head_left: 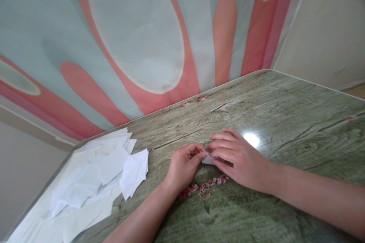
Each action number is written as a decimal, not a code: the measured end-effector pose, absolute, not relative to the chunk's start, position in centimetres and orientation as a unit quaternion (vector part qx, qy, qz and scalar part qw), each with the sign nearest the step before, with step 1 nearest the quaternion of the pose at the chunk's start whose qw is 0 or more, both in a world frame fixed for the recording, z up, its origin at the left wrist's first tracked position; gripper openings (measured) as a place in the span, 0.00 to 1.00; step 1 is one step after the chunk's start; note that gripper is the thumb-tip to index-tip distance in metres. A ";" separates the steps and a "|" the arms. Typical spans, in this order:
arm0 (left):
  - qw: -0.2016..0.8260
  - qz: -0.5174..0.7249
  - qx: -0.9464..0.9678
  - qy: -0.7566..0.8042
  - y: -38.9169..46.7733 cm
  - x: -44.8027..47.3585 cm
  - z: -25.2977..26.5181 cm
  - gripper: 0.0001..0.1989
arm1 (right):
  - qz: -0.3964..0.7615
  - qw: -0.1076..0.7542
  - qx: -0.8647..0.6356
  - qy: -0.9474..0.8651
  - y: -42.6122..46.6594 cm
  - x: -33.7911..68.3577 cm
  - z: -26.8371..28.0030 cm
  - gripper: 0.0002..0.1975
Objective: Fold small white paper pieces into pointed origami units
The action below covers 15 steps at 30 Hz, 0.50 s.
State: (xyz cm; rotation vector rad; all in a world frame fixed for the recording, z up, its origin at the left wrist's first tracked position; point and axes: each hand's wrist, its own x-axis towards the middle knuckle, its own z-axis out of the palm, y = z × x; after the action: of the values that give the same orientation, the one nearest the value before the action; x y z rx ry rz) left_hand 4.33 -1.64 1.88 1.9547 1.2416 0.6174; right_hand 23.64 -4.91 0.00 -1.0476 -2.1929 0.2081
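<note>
A small piece of white paper (208, 160), apparently folded, is held between my two hands above the wood-patterned table. My left hand (184, 163) pinches its left end between thumb and forefinger, the other fingers curled in. At the right end, the thumb and forefinger of my right hand (242, 158) close on the paper, while its other fingers stretch loosely beyond it. My fingers cover part of the paper, so its full shape is hidden.
On the left of the table (288, 121) lies a spread-out heap of white paper sheets (85, 186). A small stack of paper squares (135, 171) rests at its right edge. Behind the table hangs a grey and coral patterned sheet (137, 34).
</note>
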 end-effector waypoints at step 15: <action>0.439 0.134 0.805 0.377 -0.6 2.5 2.6 0.07 | 0.189 0.286 -0.349 -0.872 -3.2 24.9 -0.7 0.08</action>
State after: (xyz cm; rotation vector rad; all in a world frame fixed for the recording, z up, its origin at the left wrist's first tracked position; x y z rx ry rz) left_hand 2.51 -0.63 2.64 1.9995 0.9379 0.3326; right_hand 24.91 -3.24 -0.69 -0.9317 -2.3311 0.5047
